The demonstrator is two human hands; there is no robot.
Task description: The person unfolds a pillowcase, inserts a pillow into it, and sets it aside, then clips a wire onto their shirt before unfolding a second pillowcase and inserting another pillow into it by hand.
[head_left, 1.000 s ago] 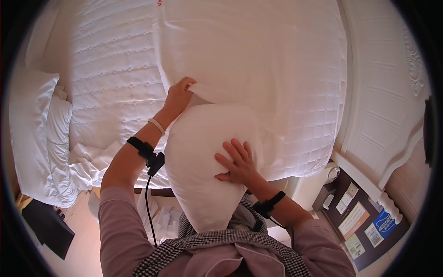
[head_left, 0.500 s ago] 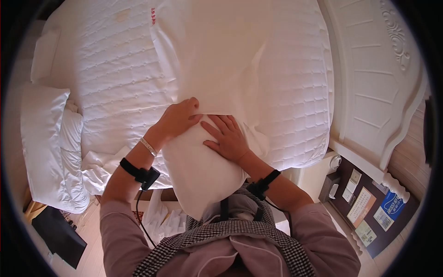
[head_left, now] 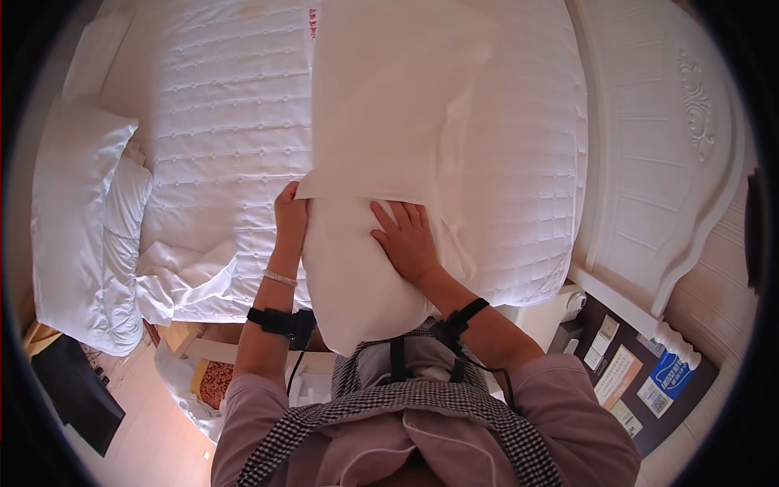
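One plump white pillow (head_left: 357,284) is partly inside a smooth white cloth case (head_left: 381,105) at the quilted white bed's (head_left: 227,130) edge, our left hand (head_left: 290,219) gripping the hem (head_left: 349,198), our open right hand (head_left: 408,248) on the pillow; feeding it in seems to need a taut hem.

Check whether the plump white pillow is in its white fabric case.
Partly in: the pillow sticks out past the open edge of the case.

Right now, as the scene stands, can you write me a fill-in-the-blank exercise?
The hand gripping the edge of the pillowcase is the person's ____ one.
The other hand lies on the stuffed white ____.
The lettering beside the pillowcase is ____.
The apron straps are checked black and ____.

Missing words: left; pillow; red; white.
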